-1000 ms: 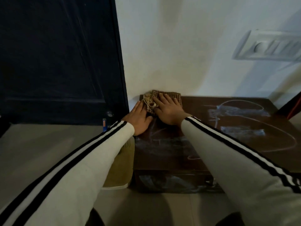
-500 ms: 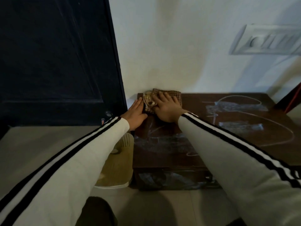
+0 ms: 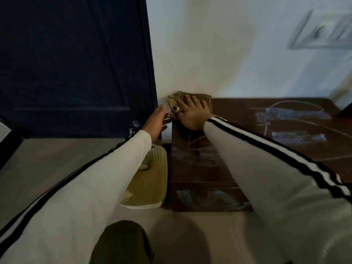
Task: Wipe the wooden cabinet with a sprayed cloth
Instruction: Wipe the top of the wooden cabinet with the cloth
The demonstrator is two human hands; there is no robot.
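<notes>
Sliding off the cabinet (image 3: 238, 168) edge, my open left hand (image 3: 155, 121) holds nothing while my flat right hand (image 3: 192, 116) presses the cloth (image 3: 198, 99) into the back corner.

My right hand (image 3: 192, 115) covers most of the cloth (image 3: 200, 99), and my right sleeve (image 3: 266, 168) hides part of the cabinet (image 3: 285, 149) top. The switch plate (image 3: 323, 29) is blurred and cut off.

Cloth (image 3: 192, 98) on cabinet (image 3: 266, 149) back-left corner, against wall (image 3: 228, 54) — door (image 3: 72, 63) left, basket (image 3: 150, 180) beside cabinet.
</notes>
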